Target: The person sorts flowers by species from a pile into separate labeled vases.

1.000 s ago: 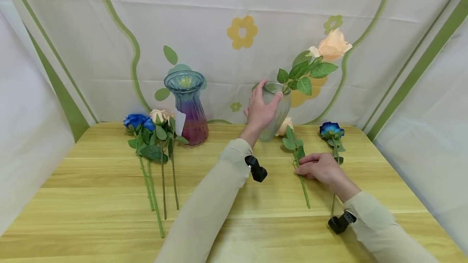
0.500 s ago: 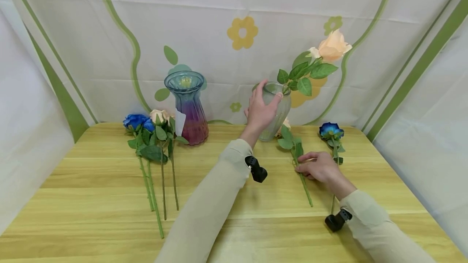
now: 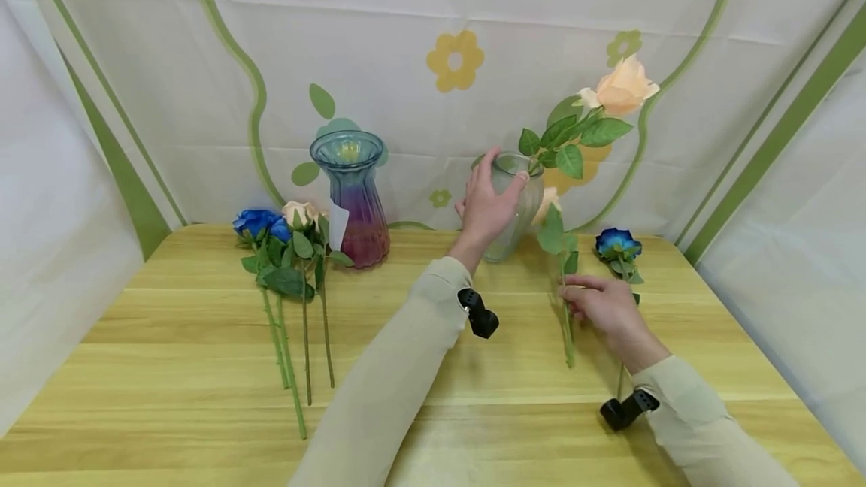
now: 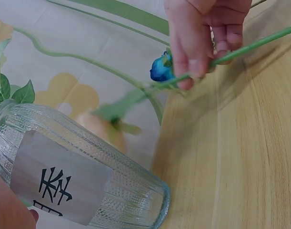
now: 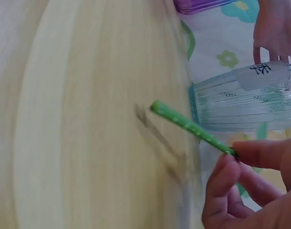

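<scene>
My left hand (image 3: 489,205) grips a clear glass vase (image 3: 525,209) near its rim, fingers on one side and thumb on the other. A white label (image 4: 62,176) with dark characters shows on the vase in the left wrist view. One peach rose (image 3: 624,86) leans out of the vase to the right. My right hand (image 3: 609,310) pinches the green stem of a second peach rose (image 3: 549,205) between thumb and fingers. In the right wrist view the stem end (image 5: 188,125) points away from the fingertips, over the table with its shadow below. The second bloom overlaps the vase's right side.
A blue and purple glass vase (image 3: 358,224) stands at the back left. Beside it lie blue roses (image 3: 255,222) and peach roses (image 3: 298,214), stems toward the front. Another blue rose (image 3: 617,243) lies right, partly behind my right hand. A patterned curtain (image 3: 379,58) hangs behind the table.
My right hand has lifted the second peach rose, whose bloom has risen beside the vase and whose stem stands more upright. My left hand stays on the vase. The head view has shifted slightly.
</scene>
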`<action>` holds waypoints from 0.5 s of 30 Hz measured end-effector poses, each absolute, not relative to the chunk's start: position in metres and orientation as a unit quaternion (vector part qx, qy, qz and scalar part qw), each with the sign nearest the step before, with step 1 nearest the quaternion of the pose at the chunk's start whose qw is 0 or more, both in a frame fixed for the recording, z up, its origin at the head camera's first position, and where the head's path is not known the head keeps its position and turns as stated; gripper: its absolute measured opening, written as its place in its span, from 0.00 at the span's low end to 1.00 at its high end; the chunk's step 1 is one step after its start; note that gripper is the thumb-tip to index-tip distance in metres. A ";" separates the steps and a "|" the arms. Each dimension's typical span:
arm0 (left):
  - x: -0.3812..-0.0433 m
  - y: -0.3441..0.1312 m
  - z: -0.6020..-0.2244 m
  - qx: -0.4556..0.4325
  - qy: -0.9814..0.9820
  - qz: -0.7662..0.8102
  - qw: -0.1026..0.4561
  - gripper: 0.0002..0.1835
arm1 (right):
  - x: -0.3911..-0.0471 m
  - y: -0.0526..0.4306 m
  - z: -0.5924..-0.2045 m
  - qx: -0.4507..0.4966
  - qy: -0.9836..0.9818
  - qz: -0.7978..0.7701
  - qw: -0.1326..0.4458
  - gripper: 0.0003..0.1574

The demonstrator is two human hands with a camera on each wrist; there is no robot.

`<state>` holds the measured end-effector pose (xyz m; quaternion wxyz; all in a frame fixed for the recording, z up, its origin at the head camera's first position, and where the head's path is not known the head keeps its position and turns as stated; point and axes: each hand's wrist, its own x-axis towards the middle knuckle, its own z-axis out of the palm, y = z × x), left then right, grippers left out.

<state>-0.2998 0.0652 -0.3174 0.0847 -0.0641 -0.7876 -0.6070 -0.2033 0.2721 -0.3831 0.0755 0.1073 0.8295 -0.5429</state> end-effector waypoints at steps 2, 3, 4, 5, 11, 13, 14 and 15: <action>-0.300 0.066 -0.317 -0.066 -0.788 -0.606 0.086 0.37 | -0.204 0.273 -0.381 0.111 0.820 -0.559 0.055 0.33; -0.300 0.066 -0.317 -0.066 -0.789 -0.605 0.087 0.37 | -0.204 0.273 -0.380 0.118 0.809 -0.575 0.044 0.33; -0.301 0.066 -0.317 -0.066 -0.789 -0.604 0.087 0.37 | -0.204 0.273 -0.379 0.124 0.795 -0.593 0.033 0.32; -0.301 0.066 -0.317 -0.065 -0.791 -0.602 0.086 0.37 | -0.205 0.273 -0.378 0.132 0.778 -0.614 0.020 0.30; -0.300 0.066 -0.317 -0.063 -0.795 -0.597 0.082 0.37 | -0.209 0.266 -0.370 0.163 0.628 -0.756 -0.087 0.12; -0.300 0.066 -0.317 -0.063 -0.795 -0.598 0.082 0.37 | -0.213 0.262 -0.366 0.167 0.568 -0.796 -0.128 0.13; -0.299 0.066 -0.317 -0.062 -0.794 -0.599 0.083 0.37 | -0.216 0.260 -0.364 0.168 0.539 -0.812 -0.147 0.12; -0.299 0.066 -0.317 -0.062 -0.793 -0.600 0.084 0.37 | -0.218 0.259 -0.362 0.170 0.514 -0.825 -0.162 0.13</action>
